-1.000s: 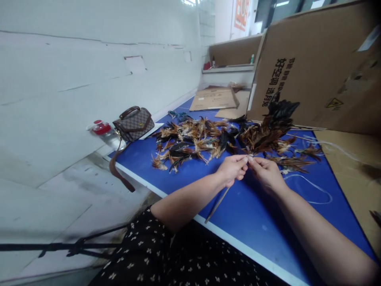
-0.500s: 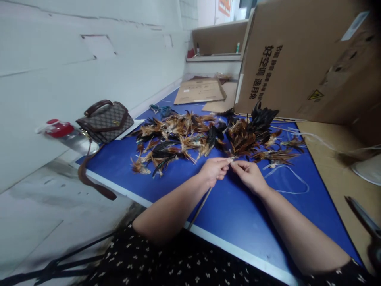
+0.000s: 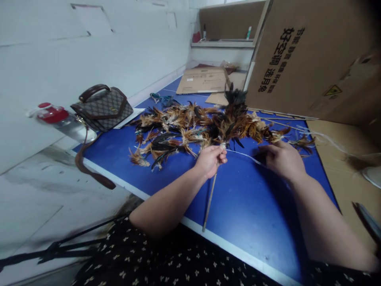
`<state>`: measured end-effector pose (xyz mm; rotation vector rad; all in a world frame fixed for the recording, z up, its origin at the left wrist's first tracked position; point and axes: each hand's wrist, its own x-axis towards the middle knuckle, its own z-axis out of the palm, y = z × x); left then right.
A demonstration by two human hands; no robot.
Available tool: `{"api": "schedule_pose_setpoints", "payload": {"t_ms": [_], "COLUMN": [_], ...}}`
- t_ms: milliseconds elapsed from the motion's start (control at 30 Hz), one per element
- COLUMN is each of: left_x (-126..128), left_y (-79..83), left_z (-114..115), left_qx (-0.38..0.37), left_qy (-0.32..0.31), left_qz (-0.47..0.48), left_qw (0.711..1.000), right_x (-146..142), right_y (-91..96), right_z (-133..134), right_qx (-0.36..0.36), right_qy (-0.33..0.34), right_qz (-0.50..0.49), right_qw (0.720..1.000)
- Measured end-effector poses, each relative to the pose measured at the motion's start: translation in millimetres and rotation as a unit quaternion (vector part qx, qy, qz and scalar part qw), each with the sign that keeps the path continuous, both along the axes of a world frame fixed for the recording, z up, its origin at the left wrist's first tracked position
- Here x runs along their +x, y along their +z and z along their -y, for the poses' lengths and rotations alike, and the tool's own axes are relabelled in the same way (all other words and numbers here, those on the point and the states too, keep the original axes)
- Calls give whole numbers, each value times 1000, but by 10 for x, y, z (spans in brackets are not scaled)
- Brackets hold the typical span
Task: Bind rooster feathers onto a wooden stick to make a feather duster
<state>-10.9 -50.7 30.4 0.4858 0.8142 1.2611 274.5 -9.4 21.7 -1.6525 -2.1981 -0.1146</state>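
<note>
My left hand (image 3: 212,159) is closed around the thin stick of a feather duster (image 3: 232,123), just below its brown and black feathers. The bare lower stick (image 3: 209,202) slants down toward the table's front edge. From the binding by my left fingers, a white string (image 3: 244,154) runs right toward my right hand (image 3: 284,159). That hand is low over the table, palm down, beside loose feather tufts (image 3: 276,136). Its fingers are bent with the tips hidden, so what they grip cannot be made out.
Loose feather tufts (image 3: 166,151) cover the left middle of the blue table (image 3: 238,214). Further left are a handbag (image 3: 104,108) and a red-capped bottle (image 3: 64,121). A large cardboard box (image 3: 300,67) stands at the right rear; scissors (image 3: 367,222) are at the right edge.
My right hand has left the binding and moved right to the loose tufts. The string now stretches between the hands. The duster has tilted more upright, with its stick swung right.
</note>
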Motion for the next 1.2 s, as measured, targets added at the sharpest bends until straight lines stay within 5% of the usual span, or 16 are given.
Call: {"api": "schedule_pose_setpoints", "payload": {"t_ms": [167,433,633,867,1033,1200], "left_x": [9,45,100,177,261,282], "left_y": [13,1,-46,-43,-22,-15], "left_z": [3,52,84,152,225,289], "left_qx": [23,-7,-13,-17,-10,12], "left_qy": [46,61,54,33,-11,-39], "left_qz": [-32,-82,-88,-96,-76,-34], "left_qw": [998,995,995,995,997,999], "right_x": [179,172,181,-140,-762,-1050], "right_y": [-72,237,428,565,532,352], "right_z": [-195,-114,-56,76,293,315], "right_qx": [-60,20,91,-68,-164,-148], "right_qy": [-11,-53,-117,-21,45,52], "right_qz": [57,-213,-488,-678,-664,-590], "right_qw": [997,975,860,731,728,792]}}
